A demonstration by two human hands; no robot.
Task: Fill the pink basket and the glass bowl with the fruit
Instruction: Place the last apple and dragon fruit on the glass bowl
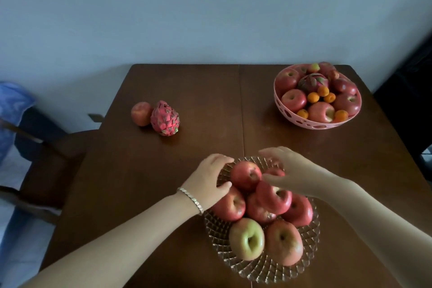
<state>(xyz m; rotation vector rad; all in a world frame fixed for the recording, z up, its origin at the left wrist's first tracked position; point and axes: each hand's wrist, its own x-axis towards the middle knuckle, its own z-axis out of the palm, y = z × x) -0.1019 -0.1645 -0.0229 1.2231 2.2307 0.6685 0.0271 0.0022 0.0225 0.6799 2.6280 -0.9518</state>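
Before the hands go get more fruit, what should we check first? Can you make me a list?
1. All fruit off the table: not ok. A loose apple and a loose dragon fruit lie side by side at its far left.
2. Room in the pink basket: not ok, it is heaped above its rim.
3. Room in the glass bowl: cannot tell, its apples are stacked.
4. Top apple steady: cannot tell, it rests tilted on others.
5. Hands free: not ok. The right hand curls round a back apple. The left hand is at the bowl's edge, grip cannot tell.
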